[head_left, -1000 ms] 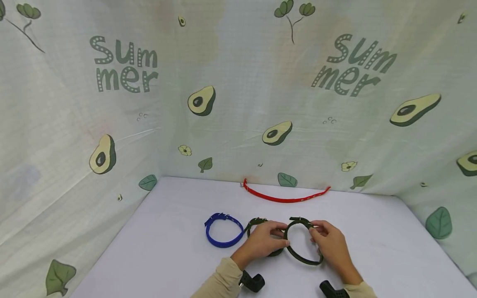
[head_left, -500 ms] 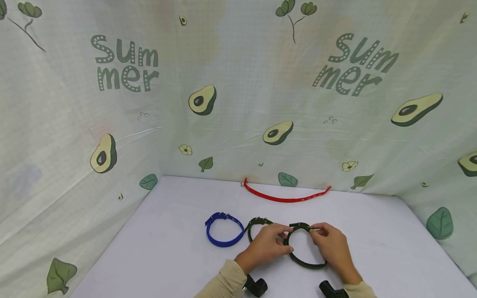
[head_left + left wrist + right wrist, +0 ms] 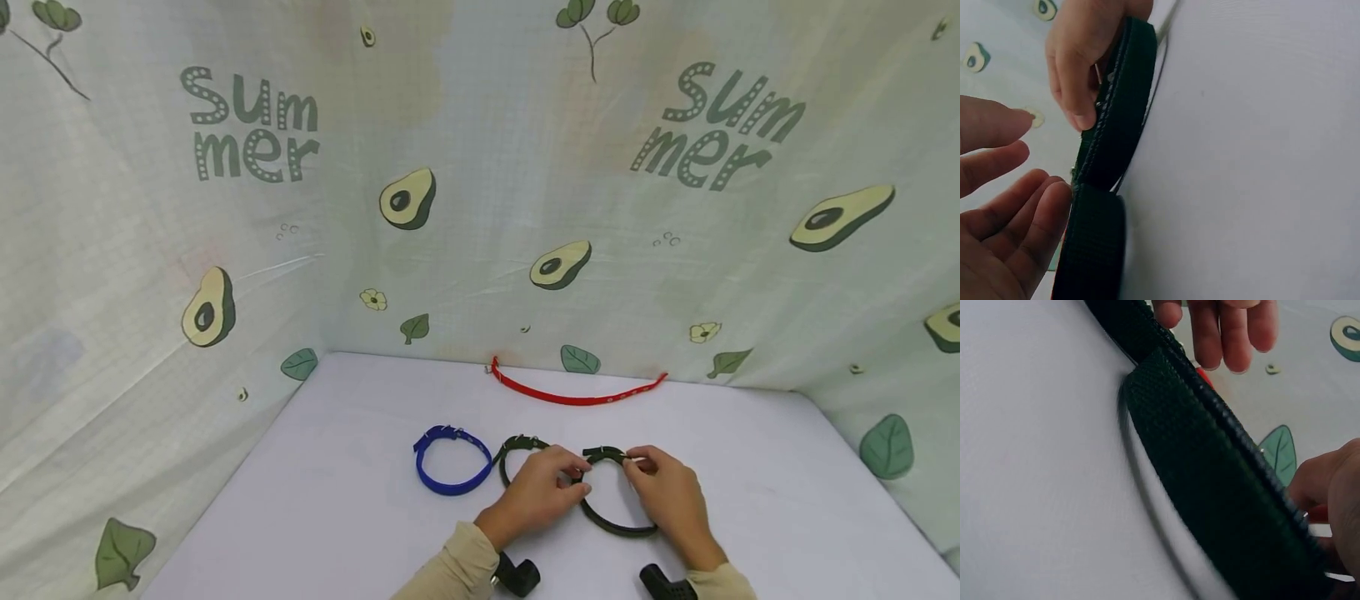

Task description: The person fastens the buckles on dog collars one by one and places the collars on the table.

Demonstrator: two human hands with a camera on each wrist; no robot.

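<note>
A dark green dog collar (image 3: 617, 528), buckled into a loop, stands close over the table at front right. My right hand (image 3: 670, 493) pinches its upper right edge between thumb and fingers. My left hand (image 3: 538, 492) is at the loop's left side, fingers parted; in the left wrist view its fingertips (image 3: 1055, 195) are right at the band without gripping it. A second green collar (image 3: 504, 468), also looped, lies behind the left hand, which hides much of it. In the right wrist view the green band (image 3: 1204, 469) runs across the middle.
Left of the green collars lies a looped blue collar (image 3: 454, 489). An unbuckled red collar (image 3: 573, 401) stretches along the table's back edge. A printed cloth (image 3: 480, 167) hangs behind and at the sides of the white table (image 3: 337, 467).
The right green collar's top has shifted a little toward me and the loop slightly right. The left hand has moved a bit right and loosened from the band. The right hand keeps its pinch.
</note>
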